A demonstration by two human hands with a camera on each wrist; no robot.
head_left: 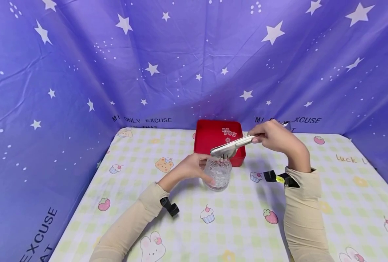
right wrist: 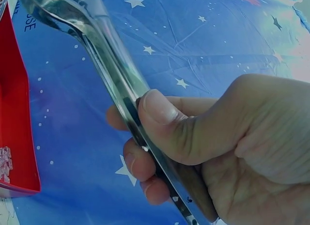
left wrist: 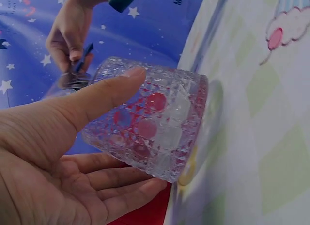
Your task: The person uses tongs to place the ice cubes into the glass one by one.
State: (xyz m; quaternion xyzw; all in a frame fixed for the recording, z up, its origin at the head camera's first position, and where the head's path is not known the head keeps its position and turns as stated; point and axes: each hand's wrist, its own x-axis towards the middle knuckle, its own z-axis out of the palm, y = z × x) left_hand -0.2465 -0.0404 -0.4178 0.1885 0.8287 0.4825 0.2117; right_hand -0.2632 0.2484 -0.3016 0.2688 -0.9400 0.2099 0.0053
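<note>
My left hand (head_left: 190,166) holds a clear textured glass (head_left: 218,175) on the table, thumb on one side and fingers round the other. In the left wrist view, pale shapes show through the patterned wall of the glass (left wrist: 160,118). Metal tongs (head_left: 238,143) are gripped in my right hand (head_left: 276,136), and their head end is over the mouth of the glass. Seen in the right wrist view, the thumb presses one side of the tongs (right wrist: 116,79) and the fingers curl round the other.
Behind the glass stands a red tray (head_left: 208,136) with several small clear cubes (head_left: 228,131) near its back right. A checked cloth with printed cartoons (head_left: 181,225) covers the table. Purple star-printed curtains (head_left: 194,54) hang at the back and sides.
</note>
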